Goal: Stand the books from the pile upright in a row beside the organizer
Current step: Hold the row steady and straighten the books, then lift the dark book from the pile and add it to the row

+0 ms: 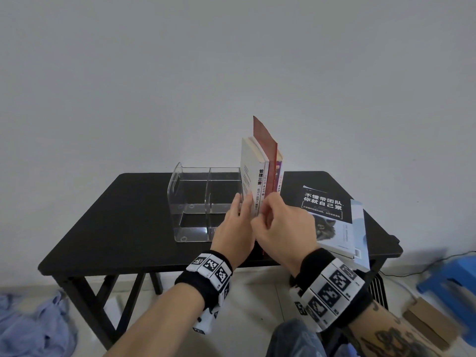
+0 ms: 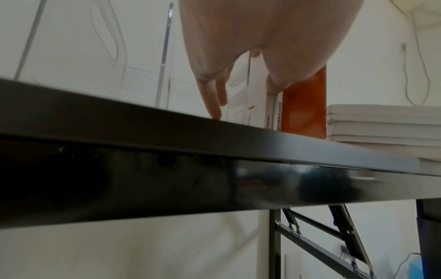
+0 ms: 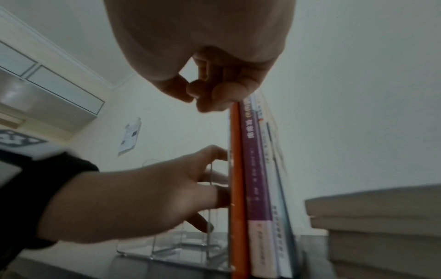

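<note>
Head view, left hand (image 1: 235, 225) bracing upright books (image 1: 260, 176) (fingers flat), right hand (image 1: 283, 225) pinching.

We are wearing a black fabric band around each wrist, and each band is carrying a row of white square tiles printed with black pixel-pattern markers. On the left hand (image 1: 233, 229) side, another white marker piece is hanging under the wrist. Behind the right hand (image 1: 284, 225), dark tattoo lettering is showing along the bare forearm. Both forearms are going sleeveless. Near the bottom edge, blue denim is covering a knee.
</note>
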